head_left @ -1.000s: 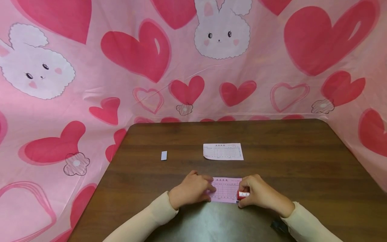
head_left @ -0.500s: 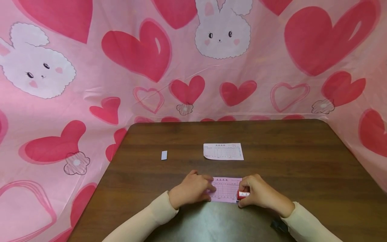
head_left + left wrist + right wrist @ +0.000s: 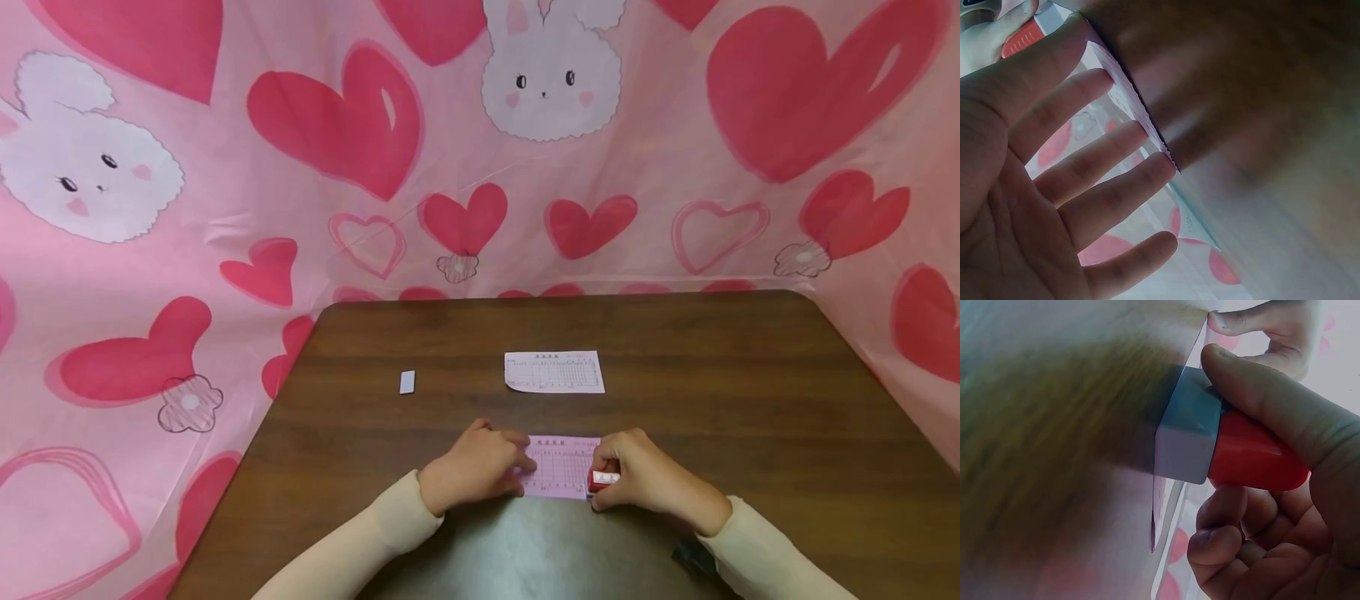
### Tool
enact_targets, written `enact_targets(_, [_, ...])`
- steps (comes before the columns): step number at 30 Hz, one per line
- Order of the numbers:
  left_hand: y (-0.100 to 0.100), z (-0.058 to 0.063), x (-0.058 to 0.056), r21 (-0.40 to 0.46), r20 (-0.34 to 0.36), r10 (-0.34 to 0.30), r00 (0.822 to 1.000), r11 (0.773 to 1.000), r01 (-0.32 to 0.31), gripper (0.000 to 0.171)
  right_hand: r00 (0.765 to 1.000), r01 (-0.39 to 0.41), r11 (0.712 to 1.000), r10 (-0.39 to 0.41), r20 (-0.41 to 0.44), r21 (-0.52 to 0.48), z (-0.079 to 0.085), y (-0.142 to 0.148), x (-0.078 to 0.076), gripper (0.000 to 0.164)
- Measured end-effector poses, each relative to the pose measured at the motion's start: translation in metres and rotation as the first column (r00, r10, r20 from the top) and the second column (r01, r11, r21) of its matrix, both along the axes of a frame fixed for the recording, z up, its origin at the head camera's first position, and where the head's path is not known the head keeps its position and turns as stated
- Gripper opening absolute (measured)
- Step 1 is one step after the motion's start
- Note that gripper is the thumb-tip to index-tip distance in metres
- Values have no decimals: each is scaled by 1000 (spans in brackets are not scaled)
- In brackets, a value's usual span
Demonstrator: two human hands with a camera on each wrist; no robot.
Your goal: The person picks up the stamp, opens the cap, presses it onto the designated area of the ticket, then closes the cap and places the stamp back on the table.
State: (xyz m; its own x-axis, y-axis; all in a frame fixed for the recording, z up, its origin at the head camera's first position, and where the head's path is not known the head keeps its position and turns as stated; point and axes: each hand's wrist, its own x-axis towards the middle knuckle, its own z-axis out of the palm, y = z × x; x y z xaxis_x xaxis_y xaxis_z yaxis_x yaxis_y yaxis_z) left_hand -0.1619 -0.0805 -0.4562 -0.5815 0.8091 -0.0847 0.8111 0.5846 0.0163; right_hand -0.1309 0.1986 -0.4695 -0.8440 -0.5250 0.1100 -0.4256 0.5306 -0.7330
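Note:
A pink printed form lies near the front of the table. My left hand rests on its left end; in the left wrist view that hand's fingers are spread and nearly straight, fingertips at the paper's edge. At the form's lower right corner my right hand grips a red stamp with a white label on top. The right wrist view shows the thumb along the stamp's red handle and curled fingers below it. Its grey base stands flat against the paper. The stamp's printing face is hidden.
A white printed form with one curled corner lies farther back on the brown table. Left of it is a small white block. A black object sits by the right sleeve. A pink heart-patterned cloth hangs behind.

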Motion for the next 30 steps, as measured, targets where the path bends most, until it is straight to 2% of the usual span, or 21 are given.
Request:
enact_targets(13, [1,1,0,0,5,-6,1000,1000,6,29,1000,16,1000,-15,-24,26,2,-1,3,33])
enact_targets(19, [1,2,1,-9,6,8,1000,1000,-8,30,999,-1,1000,3,-55,30,5,-3,4,33])
enact_targets(30, [1,2,3,-9,5,20,1000,1000,-20,29,999,1,998,2,-49,66,9,-4,4,30])
